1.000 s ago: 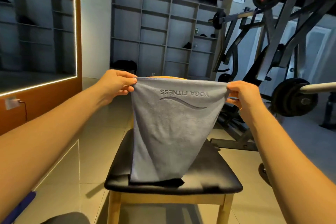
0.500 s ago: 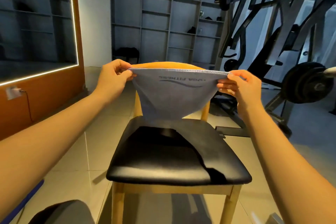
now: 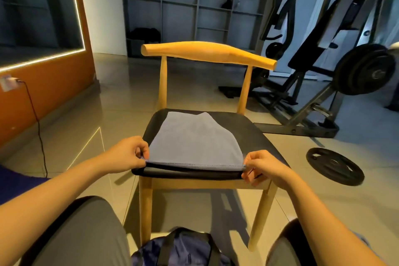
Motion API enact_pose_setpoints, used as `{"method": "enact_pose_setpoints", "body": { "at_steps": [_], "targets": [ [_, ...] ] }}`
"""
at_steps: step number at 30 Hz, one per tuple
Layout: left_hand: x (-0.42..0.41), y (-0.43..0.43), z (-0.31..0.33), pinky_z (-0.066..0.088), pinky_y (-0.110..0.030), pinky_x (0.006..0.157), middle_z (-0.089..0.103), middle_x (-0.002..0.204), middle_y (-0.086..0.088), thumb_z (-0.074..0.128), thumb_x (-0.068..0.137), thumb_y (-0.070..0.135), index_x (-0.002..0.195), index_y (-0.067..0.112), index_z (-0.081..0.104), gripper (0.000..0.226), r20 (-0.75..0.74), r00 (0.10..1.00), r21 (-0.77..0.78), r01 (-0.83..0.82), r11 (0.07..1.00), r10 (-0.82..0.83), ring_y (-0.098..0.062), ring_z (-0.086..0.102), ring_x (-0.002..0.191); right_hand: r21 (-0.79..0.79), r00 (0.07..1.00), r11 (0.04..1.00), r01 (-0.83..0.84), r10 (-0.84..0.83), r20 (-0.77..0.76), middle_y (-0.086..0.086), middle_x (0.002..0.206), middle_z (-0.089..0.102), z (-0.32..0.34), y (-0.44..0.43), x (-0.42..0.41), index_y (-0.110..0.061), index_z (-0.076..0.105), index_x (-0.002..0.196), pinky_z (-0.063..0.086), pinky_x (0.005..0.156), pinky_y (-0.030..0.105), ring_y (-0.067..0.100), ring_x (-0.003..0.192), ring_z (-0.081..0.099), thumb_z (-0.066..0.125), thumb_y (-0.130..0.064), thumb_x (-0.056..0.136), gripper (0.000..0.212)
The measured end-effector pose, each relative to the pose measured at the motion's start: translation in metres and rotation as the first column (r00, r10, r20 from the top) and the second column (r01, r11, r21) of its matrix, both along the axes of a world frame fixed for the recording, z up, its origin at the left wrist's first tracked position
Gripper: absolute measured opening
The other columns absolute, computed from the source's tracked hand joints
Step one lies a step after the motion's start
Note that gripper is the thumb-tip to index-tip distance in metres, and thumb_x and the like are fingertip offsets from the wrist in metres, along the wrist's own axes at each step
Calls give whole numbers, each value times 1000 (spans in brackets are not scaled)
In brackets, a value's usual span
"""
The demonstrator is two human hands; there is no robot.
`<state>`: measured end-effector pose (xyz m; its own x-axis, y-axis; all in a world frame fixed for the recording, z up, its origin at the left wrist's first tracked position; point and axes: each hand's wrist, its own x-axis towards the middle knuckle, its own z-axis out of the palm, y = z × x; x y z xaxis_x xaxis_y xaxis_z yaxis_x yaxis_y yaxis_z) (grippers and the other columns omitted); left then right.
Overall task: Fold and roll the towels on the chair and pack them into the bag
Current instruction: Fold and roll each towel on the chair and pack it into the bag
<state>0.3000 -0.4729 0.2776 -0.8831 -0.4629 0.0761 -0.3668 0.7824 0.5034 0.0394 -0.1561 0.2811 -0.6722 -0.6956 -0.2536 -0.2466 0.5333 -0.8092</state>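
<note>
There was one gray towel, one wooden chair and one blue bag. There were two hands: one left hand and one right hand. One round weight was on the floor.

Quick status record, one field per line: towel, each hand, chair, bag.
towel: grey, spread on the seat, not yet rolled
chair: wooden, black seat, faces the person
left hand: pinches the towel's near left corner
right hand: pinches the near right corner
bag: dark blue, on the floor before the chair, between the knees
weight plate: on the floor right of the chair
</note>
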Motion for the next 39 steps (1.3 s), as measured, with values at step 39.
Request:
{"method": "enact_pose_setpoints", "body": {
  "at_steps": [39],
  "targets": [
    [-241,74,11,45,-31,62,60,63,-9,72,83,21,67,0,66,27,41,983,263,-184,947,180,-21,55,65,180,962,971,-157,192,-193,5,72,71,23,-84,-114,-6,75,90,49,49,22,12,57,67,68,-17,94,13]
  ]
}}
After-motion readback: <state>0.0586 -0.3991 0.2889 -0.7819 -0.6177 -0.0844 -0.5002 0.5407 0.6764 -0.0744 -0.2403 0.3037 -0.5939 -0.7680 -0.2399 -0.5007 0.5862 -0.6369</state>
